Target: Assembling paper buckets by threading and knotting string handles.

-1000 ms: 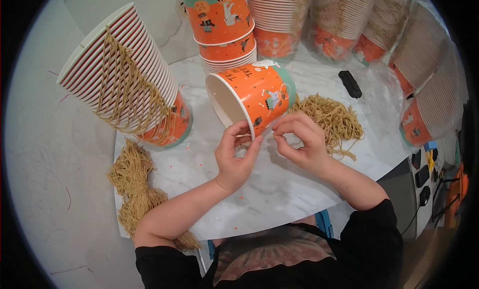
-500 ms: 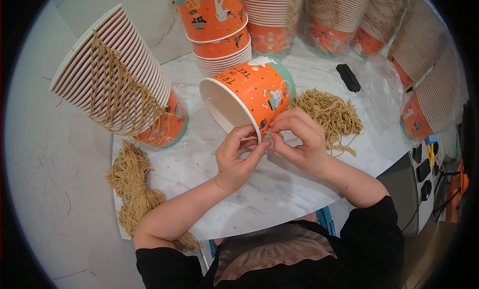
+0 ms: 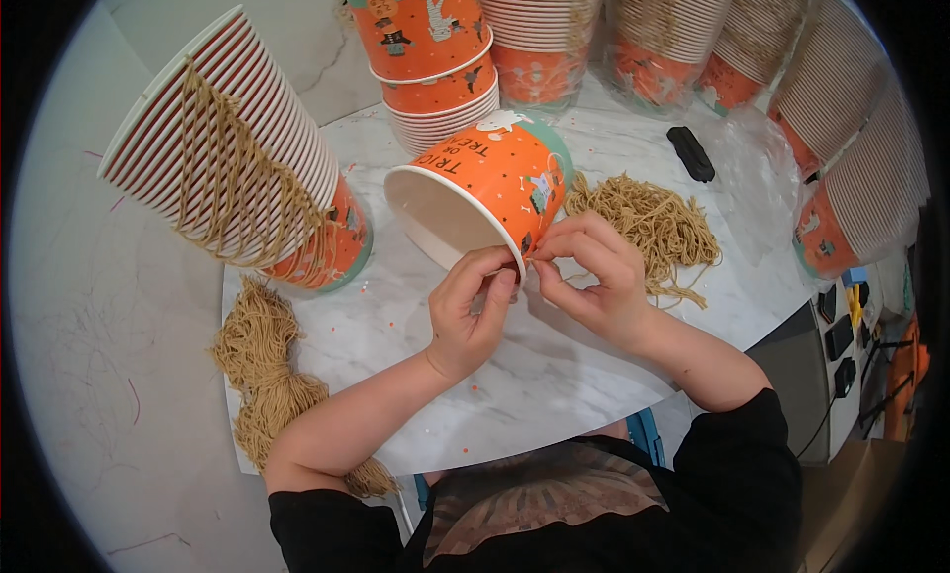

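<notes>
An orange paper bucket (image 3: 495,177) with a white rim and a green base lies tipped on its side, its mouth toward the lower left. My left hand (image 3: 470,301) grips the rim at its lower right, some fingers inside the mouth. Just outside that rim, my right hand (image 3: 594,276) pinches what looks like a thin end of cord against the bucket's wall; the fingertips partly hide it. Behind my right hand lies a loose heap of tan cord (image 3: 653,227).
A tall stack of buckets (image 3: 247,157) draped with tan cord stands at left. Below it lies a tied bundle of cord (image 3: 267,375). More bucket stacks (image 3: 539,68) line the back and right. A small black object (image 3: 690,154) lies beside clear plastic wrap (image 3: 757,162).
The bucket has turned slightly and shifted a little to the left. My left thumb has moved inward at the rim, and my right fingertips have drawn closer to it.
</notes>
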`<move>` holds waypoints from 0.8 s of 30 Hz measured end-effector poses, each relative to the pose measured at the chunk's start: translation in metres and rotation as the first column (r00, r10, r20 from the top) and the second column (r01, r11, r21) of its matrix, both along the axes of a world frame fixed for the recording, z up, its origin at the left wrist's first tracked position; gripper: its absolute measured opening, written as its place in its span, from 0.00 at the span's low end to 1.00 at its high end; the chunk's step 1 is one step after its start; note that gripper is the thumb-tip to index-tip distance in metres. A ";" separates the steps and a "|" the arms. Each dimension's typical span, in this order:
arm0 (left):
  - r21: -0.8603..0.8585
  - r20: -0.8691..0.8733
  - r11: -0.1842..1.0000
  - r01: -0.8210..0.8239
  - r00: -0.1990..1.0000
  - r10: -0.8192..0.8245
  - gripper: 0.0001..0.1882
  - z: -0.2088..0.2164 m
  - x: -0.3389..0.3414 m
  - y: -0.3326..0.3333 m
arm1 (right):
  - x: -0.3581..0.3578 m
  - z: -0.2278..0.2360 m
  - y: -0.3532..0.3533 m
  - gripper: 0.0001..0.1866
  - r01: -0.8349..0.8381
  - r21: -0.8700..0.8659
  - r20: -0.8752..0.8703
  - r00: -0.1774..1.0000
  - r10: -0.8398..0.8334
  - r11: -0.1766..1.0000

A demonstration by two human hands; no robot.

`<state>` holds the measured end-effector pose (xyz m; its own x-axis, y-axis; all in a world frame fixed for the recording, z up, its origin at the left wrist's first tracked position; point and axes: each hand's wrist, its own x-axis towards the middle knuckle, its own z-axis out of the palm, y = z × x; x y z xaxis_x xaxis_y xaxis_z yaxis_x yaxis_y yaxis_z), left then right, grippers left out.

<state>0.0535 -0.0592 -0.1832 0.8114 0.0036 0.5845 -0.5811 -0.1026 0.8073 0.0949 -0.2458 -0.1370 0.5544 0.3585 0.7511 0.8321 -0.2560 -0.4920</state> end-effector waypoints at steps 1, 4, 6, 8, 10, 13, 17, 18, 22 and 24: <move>0.000 0.000 1.000 -0.002 1.000 0.002 0.10 0.000 0.000 0.000 | 0.000 0.000 0.000 0.09 0.000 -0.007 0.007 1.000 0.000 1.000; -0.026 0.012 1.000 -0.009 1.000 0.010 0.08 0.002 0.002 -0.002 | 0.001 -0.001 0.002 0.09 -0.003 -0.002 0.012 1.000 0.003 1.000; -0.051 -0.012 0.999 0.003 1.000 -0.003 0.08 0.003 0.002 -0.002 | 0.001 -0.001 0.003 0.09 -0.005 -0.004 0.006 1.000 0.005 1.000; -0.054 -0.017 0.999 0.011 1.000 -0.012 0.07 0.003 0.004 -0.002 | 0.001 -0.002 0.002 0.09 -0.005 -0.006 -0.001 1.000 0.005 1.000; -0.055 -0.021 0.998 0.018 1.000 -0.019 0.07 0.004 0.004 -0.002 | 0.001 -0.002 0.002 0.09 -0.005 -0.019 -0.006 1.000 0.004 1.000; -0.050 -0.054 0.999 0.011 0.998 -0.013 0.05 0.000 0.005 -0.001 | 0.001 -0.003 0.003 0.09 -0.019 -0.021 -0.016 1.000 0.019 1.000; -0.094 -0.128 0.996 -0.006 0.992 -0.006 0.03 -0.005 0.006 -0.003 | 0.000 0.000 0.003 0.09 -0.037 -0.022 -0.064 0.997 0.035 0.999; -0.107 -0.144 0.994 -0.015 0.990 -0.001 0.03 -0.004 0.005 -0.003 | 0.001 0.000 0.003 0.08 -0.052 -0.020 -0.090 0.995 0.051 0.998; -0.209 -0.137 0.976 0.058 0.987 -0.087 0.03 0.003 0.003 0.001 | 0.002 0.002 0.001 0.08 -0.094 -0.007 -0.148 0.985 0.092 0.996; -0.150 -0.065 0.989 0.005 0.998 -0.015 0.03 0.012 0.003 0.002 | 0.000 0.007 0.000 0.07 -0.094 0.026 -0.182 0.978 0.097 0.995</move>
<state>0.0561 -0.0570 -0.1710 0.8486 0.0787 0.5232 -0.5265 0.0280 0.8497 0.0948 -0.2459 -0.1298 0.6470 0.4041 0.6466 0.7477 -0.1703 -0.6418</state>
